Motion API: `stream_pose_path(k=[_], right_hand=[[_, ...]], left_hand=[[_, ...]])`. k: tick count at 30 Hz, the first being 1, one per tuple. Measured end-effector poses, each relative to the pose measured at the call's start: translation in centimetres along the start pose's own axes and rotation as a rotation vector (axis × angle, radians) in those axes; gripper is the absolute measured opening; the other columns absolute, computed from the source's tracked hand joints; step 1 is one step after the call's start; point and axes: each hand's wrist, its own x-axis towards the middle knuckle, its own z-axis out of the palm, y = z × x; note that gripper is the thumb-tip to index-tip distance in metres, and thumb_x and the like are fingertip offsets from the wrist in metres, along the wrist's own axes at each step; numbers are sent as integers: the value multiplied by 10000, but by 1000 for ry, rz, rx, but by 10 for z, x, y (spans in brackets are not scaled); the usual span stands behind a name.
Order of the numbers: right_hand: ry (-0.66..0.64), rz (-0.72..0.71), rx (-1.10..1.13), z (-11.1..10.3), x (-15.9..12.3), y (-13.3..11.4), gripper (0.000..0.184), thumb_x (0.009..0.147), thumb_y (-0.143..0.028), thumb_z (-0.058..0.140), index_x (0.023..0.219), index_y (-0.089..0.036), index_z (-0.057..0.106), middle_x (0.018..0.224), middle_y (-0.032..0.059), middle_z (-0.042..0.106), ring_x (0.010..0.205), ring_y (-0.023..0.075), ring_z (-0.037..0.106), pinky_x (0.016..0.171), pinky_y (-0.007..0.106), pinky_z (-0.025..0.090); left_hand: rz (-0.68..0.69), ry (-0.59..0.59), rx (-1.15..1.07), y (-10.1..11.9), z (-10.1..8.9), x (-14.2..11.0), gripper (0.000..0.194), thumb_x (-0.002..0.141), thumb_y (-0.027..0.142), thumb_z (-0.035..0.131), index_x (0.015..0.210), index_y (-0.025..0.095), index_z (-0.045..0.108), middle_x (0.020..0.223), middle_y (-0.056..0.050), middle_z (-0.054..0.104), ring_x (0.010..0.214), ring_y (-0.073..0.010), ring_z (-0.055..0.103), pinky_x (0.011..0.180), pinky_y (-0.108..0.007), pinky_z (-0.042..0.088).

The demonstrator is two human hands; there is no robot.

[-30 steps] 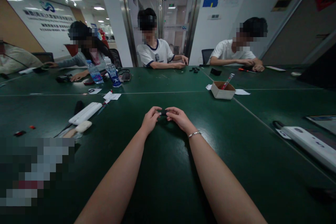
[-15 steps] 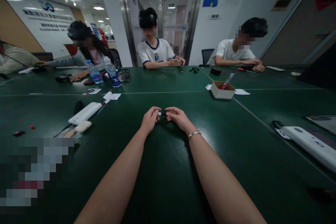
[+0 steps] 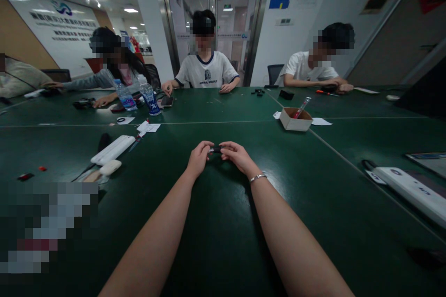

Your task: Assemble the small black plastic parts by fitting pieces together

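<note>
small dark piece (image 3: 216, 150) is held at 12 o'clock, grip of the left hand (image 3: 198, 160) clamped on its 9 o'clock end, that of the right hand (image 3: 239, 158) on the 3 o'clock one. if squeezed unevenly, it could be popped loose onto the surface (image 3: 299, 185) tbh.

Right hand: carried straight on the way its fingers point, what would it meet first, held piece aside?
Probably the left hand, which faces the right hand across a narrow gap, with the small dark piece held between them. One view leaves depth unsure.
</note>
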Motion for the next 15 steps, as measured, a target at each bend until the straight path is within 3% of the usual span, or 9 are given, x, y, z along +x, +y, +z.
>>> stream_pose_path(k=[4,11,15], right_hand=[[4,2,-1,0,0,-1,379,617,-308,854,943,-196,696,749,-7,651,637,105,602,605,246,500],[2,11,7,2,-2,-3,373,628,-294,850,950,-185,696,738,-6,648,644,105,606,611,243,496],[6,10,9,2,-3,-4,369,623,-290,853,942,-188,698,735,-9,650,640,105,603,612,245,493]], left_hand=[[11,18,6,4,0,-1,243,818,229,456,970,195,643,774,-3,599,573,-106,516,547,-236,396],[-15,-9,16,4,-1,-2,261,867,310,444,979,199,651,742,-7,598,616,-125,532,571,-243,410],[31,-18,6,-2,-1,0,247,826,242,469,998,201,641,770,0,603,589,-109,520,562,-238,399]])
